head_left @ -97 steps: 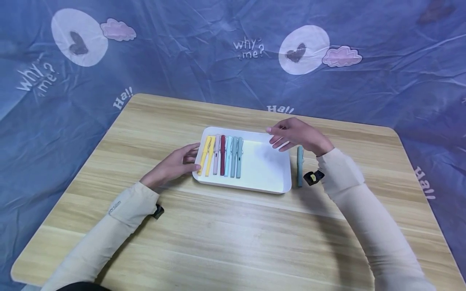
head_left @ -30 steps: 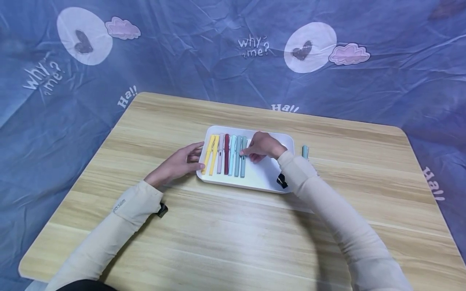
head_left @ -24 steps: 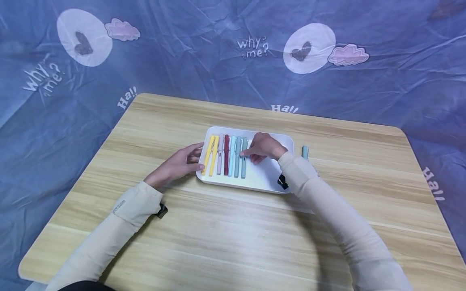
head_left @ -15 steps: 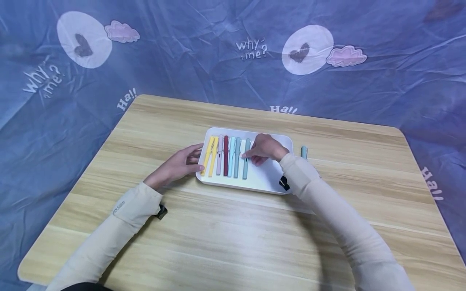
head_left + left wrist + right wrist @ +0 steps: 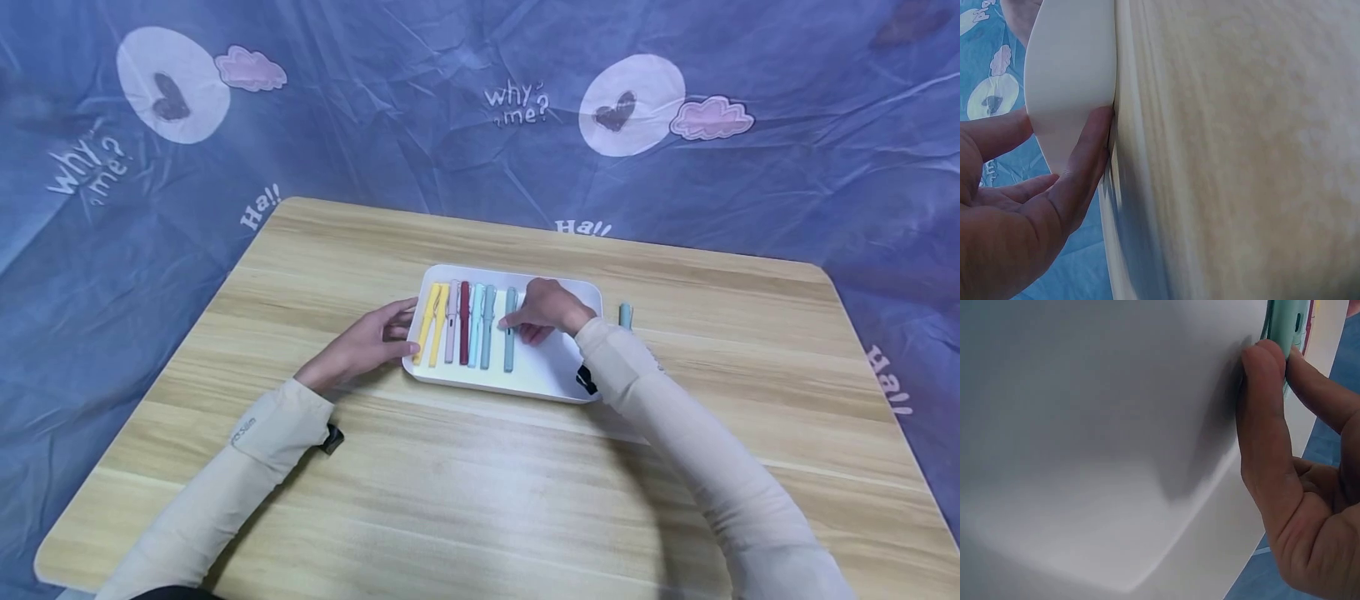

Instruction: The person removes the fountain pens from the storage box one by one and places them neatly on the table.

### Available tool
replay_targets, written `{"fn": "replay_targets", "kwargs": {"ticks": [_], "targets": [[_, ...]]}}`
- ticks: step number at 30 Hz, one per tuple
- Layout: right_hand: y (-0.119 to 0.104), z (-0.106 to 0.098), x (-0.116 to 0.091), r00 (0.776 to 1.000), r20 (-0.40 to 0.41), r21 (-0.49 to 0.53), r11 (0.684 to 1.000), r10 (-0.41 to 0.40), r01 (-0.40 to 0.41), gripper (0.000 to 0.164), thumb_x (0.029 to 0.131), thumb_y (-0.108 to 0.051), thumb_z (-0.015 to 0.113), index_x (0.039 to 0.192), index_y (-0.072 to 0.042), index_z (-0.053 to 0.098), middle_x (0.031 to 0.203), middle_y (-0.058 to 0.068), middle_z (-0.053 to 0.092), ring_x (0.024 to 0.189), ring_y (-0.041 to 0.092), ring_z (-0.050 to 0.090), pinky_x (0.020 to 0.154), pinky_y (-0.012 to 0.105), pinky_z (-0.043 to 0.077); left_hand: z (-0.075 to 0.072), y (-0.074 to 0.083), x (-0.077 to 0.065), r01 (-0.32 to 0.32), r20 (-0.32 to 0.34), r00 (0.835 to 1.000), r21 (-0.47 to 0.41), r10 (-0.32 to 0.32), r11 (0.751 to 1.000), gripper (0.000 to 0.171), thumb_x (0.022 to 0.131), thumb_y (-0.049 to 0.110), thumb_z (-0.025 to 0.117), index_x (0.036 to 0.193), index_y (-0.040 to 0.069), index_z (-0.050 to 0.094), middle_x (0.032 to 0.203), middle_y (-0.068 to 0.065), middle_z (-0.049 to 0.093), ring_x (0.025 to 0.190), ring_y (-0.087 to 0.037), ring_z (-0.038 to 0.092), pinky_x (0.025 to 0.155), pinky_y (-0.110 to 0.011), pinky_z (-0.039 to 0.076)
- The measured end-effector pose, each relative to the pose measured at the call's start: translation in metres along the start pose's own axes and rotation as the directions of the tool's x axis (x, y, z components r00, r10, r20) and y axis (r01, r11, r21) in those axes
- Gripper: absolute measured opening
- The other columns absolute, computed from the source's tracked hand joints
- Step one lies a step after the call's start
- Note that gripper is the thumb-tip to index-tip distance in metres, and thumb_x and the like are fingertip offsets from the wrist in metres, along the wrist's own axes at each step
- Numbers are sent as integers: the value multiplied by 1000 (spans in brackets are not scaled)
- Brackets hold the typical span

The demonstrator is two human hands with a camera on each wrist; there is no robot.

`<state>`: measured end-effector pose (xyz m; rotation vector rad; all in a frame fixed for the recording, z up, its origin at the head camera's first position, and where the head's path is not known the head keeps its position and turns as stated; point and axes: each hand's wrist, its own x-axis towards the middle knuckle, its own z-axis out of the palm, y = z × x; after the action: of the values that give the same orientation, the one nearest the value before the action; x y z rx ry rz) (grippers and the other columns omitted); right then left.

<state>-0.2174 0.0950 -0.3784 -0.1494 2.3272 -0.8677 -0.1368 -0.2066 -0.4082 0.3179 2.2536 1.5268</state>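
In the head view my right hand [image 5: 547, 307] reaches into the white tray [image 5: 551, 360]. Its thumb and fingers pinch a teal capped pen [image 5: 509, 354], set a little apart from the row on its left. The right wrist view shows fingertips on both sides of this pen [image 5: 1283, 325]. My left hand [image 5: 367, 337] grips the tray's left end, thumb at the rim and fingers against the outer wall [image 5: 1069, 69]. In the row lie two yellow pens [image 5: 437, 337], a lilac pen [image 5: 450, 333], a dark red pen [image 5: 464, 325], a light blue pen [image 5: 476, 333] and a grey-teal pen [image 5: 487, 337].
Another teal pen [image 5: 626, 315] lies on the wooden table [image 5: 450, 483] right of the tray, partly hidden by the right sleeve [image 5: 675, 417]. A blue printed cloth [image 5: 420, 125] hangs behind the table.
My right hand came down from over the tray's right side onto the row's rightmost teal pen. In the last half second that pen has shifted right, widening the gap. My left hand stays put.
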Motion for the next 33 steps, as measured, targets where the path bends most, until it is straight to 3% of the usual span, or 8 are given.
{"fn": "replay_targets", "kwargs": {"ticks": [10, 21, 33], "targets": [[3, 1, -2, 1000, 4, 40, 999, 14, -14, 28, 94, -22, 80, 80, 2, 72, 70, 11, 72, 58, 17, 71, 63, 31, 63, 1, 2, 1, 5, 13, 1000, -3, -5, 1000, 80, 99, 2, 67, 164, 0, 21, 159, -26, 40, 139, -41, 49, 116, -49, 41], [3, -7, -7, 999, 17, 164, 985, -47, 44, 25, 95, -17, 78, 91, 6, 69, 71, 12, 71, 59, 17, 71, 66, 34, 64, 1, 4, 3, 9, 5, 1000, 10, -9, 1000, 80, 100, 2, 67, 164, 1, 21, 159, -25, 40, 139, -41, 50, 113, -49, 46], [-10, -17, -19, 996, -25, 207, 974, -85, 89, 29, 97, -22, 77, 91, 6, 71, 71, 9, 70, 61, 14, 69, 72, 37, 65, 1, 2, -2, 14, -1, 1000, 31, -14, 999, 81, 100, 5, 68, 164, 0, 21, 158, -26, 41, 138, -41, 50, 112, -49, 47]]}}
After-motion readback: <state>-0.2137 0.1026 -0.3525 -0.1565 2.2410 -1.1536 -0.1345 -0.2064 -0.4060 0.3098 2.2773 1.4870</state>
